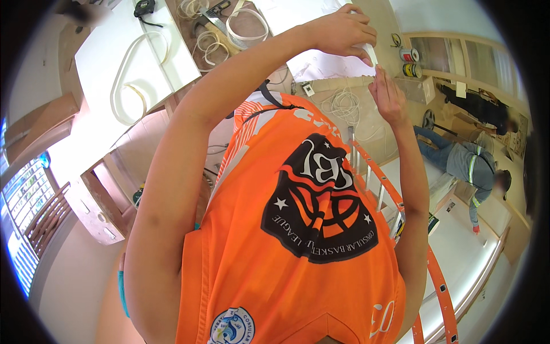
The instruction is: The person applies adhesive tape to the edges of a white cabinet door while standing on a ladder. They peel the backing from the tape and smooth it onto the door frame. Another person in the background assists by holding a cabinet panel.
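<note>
At the top of the head view, my left hand (346, 34) reaches across with its fingers curled and closed on a thin white strip (372, 54). My right hand (389, 97) is just below, fingertips pressed together at the strip's lower end. The strip runs between both hands, beside the corner of a white panel (321, 66) with an uneven near edge. Part of the strip is hidden behind my left fingers. Loose pale coils of thin strip (247, 24) lie left of the panel, among hand tools.
A white board (129, 69) at left carries a looped strip and black tape measure (144, 7). Coiled white cable (344, 106) lies near my waist. An orange ladder (378, 175) stands at my right. Farther right are paint cans (409, 55) and two people, one wearing reflective bands (471, 163).
</note>
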`<move>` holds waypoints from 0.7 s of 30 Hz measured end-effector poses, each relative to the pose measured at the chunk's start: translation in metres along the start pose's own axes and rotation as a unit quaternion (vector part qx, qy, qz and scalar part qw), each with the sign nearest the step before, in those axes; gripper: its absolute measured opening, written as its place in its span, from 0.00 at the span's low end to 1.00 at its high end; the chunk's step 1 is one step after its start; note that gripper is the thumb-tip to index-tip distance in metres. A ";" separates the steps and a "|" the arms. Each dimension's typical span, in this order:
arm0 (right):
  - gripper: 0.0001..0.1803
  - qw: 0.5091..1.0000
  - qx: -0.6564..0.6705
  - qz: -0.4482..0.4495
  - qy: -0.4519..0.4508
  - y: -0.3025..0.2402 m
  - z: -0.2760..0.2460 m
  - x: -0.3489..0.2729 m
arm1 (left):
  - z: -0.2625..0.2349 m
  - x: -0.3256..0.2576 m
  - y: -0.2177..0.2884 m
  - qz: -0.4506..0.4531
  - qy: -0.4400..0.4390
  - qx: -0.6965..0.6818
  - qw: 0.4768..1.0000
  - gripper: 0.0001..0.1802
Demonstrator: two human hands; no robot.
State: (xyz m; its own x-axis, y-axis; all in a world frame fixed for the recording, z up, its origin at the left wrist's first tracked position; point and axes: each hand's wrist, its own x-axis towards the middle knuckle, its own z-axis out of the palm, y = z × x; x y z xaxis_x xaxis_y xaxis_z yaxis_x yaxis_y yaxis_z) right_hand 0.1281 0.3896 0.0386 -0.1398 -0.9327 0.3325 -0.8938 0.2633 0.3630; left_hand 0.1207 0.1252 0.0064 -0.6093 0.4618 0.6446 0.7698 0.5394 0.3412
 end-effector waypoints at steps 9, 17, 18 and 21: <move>0.21 0.997 0.054 0.044 -0.011 -0.006 0.001 -0.005 | -0.003 -0.001 0.001 0.000 -0.002 -0.025 1.000 0.21; 0.16 0.953 0.242 0.178 0.033 -0.019 -0.016 0.013 | -0.001 -0.015 0.007 -0.028 -0.004 0.002 1.000 0.24; 0.15 0.950 0.247 0.186 0.037 -0.020 -0.016 0.013 | -0.003 -0.015 0.008 -0.031 -0.010 -0.002 0.999 0.24; 0.14 0.943 0.258 0.200 0.058 -0.024 -0.012 0.011 | -0.007 -0.015 0.013 -0.035 -0.020 0.001 0.999 0.23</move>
State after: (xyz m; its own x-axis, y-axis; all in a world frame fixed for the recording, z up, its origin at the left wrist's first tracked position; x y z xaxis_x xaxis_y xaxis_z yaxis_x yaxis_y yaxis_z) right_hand 0.1529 0.3759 0.0439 -0.4885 -0.7431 0.4574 -0.8724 0.4048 -0.2740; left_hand 0.1412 0.1205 0.0058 -0.6689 0.4511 0.5908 0.7248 0.5723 0.3836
